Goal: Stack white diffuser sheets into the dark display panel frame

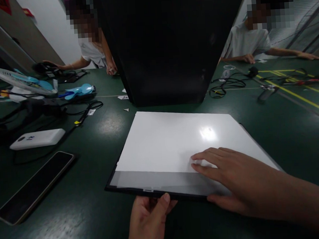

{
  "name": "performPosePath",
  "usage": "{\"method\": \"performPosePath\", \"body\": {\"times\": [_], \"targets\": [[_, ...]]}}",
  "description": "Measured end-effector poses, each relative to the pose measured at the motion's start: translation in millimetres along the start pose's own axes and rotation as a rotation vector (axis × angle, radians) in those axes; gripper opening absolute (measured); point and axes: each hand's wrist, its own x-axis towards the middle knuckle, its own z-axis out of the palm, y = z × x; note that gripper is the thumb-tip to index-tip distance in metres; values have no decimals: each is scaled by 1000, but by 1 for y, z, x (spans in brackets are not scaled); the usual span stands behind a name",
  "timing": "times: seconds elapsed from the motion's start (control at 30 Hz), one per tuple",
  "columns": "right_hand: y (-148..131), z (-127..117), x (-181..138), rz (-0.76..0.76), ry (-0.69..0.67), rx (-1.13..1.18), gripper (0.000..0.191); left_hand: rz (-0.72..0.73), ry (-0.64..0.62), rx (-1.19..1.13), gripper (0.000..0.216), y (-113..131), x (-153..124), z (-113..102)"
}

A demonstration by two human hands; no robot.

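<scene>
A thin flat panel (155, 141) lies in front of me, with a glossy white sheet in a narrow black frame. Along its near side runs a greyish translucent strip (157, 179). My left hand (152, 221) pinches the near black edge, thumb on top and fingers curled beneath, partly hidden by the panel. My right hand (233, 180) lies over the panel's right part, fingers stretched out. Its fingertips are on or just above the white sheet, and its thumb reaches the near edge. I see nothing held in it.
A large black screen-like panel (169, 54) stands behind the work. On the left are a phone (36, 188), a white power bank (37, 138), cables and a light-blue object (80, 91). Black cables (227, 84) lie at right. Two people sit across the green table (95, 217).
</scene>
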Motion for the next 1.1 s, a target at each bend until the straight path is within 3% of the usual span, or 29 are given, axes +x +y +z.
{"method": "performPosePath", "body": {"times": [0.23,0.43,0.53,0.73,0.9,1.1], "targets": [[-10,-8,10,-50,129,-34,59,-1,15,35,48,0,0,-2],[-9,-10,12,-78,129,-42,61,-11,29,34,58,1,1,-1],[-14,-6,14,-107,141,-120,60,-27,34,32,60,1,4,4],[-29,-15,19,-201,245,-410,48,-45,-4,-3,44,2,9,13],[-25,-14,26,-60,331,-585,52,-67,-7,-28,29,-4,15,2],[-29,13,21,35,271,-555,53,-106,56,-108,33,2,19,10]]}}
